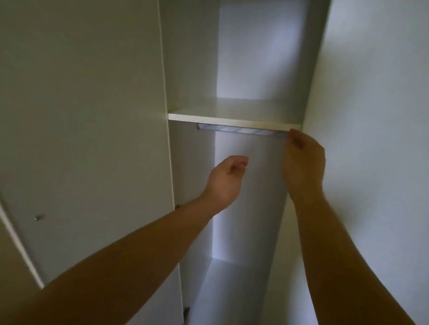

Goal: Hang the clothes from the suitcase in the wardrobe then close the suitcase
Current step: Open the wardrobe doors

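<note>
Ahead, white open wardrobe (194, 62), single shelf (233, 121), light strip (242, 130) beneath

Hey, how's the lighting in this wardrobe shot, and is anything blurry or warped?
Head view: dim, with bluish bright patches on the white wardrobe back panel; both forearms fall in shadow. Head view: wide-angle distortion splays the white wardrobe door and side walls; the left hand, right hand and silvery strip look soft.

White wall (386, 96) on the right; glowing lamp strip (242, 130) left of it.
</note>
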Demonstrator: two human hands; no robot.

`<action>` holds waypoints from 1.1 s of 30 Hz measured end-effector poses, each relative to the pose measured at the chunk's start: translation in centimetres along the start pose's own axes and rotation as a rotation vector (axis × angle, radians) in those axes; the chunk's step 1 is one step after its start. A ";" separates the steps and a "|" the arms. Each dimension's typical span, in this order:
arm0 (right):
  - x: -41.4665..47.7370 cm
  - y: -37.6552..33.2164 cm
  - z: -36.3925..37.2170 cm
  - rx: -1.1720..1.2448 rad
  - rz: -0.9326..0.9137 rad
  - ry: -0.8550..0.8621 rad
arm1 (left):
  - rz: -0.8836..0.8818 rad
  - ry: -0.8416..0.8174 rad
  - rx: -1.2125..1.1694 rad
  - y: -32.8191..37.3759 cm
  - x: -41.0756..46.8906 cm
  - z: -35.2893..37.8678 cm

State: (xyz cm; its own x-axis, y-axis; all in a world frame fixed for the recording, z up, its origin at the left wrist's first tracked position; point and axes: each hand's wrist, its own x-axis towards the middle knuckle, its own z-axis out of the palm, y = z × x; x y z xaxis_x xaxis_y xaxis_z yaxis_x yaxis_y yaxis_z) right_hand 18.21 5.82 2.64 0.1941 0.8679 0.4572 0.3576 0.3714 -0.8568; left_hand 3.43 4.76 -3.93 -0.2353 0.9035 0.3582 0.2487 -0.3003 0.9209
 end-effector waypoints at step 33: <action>-12.0 3.3 -20.6 -0.120 0.140 0.360 | -0.027 -0.757 -0.267 10.1 -12.5 13.2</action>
State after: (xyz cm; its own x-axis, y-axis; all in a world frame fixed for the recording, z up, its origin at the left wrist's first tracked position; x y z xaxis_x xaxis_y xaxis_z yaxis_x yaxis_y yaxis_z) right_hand 35.88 -10.14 -0.74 0.5486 0.7283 0.4107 0.4050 0.1983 -0.8925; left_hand 21.28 -5.51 -1.12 0.4864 0.8452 0.2213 -0.0032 -0.2516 0.9678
